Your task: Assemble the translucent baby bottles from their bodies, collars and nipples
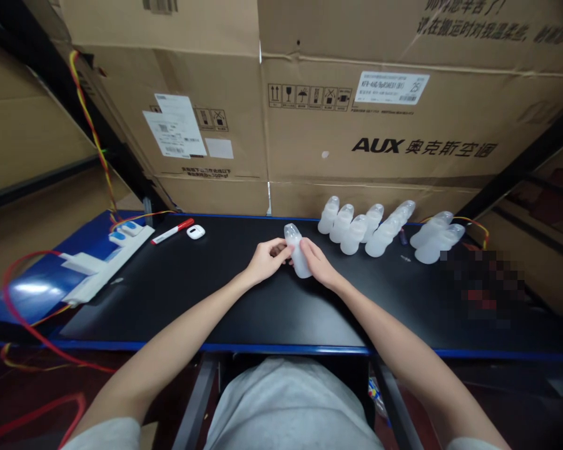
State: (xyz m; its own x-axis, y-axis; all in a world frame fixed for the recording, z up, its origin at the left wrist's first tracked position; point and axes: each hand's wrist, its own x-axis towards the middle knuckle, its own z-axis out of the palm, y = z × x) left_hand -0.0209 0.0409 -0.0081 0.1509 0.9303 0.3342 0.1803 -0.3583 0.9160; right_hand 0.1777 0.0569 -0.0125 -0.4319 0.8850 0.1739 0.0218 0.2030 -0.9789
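Note:
A frosted baby bottle (302,262) with a clear domed cap stands between my hands over the black table mat, leaning slightly. My right hand (318,262) is wrapped around the bottle's right side. From the left, my left hand (269,259) grips it with thumb and curled fingers near the neck; part of those fingers is hidden behind the bottle. To the right, several similar capped bottles (354,236) stand in a loose group near the back of the table. Two more bottles (430,247) are farther right.
A white power strip (107,269) with plugs and cables lies at the left. Beside it are a red-and-white marker (172,231) and a small white case (196,232). Large cardboard boxes (309,137) wall off the back. The table's blue front edge (286,347) runs before my body.

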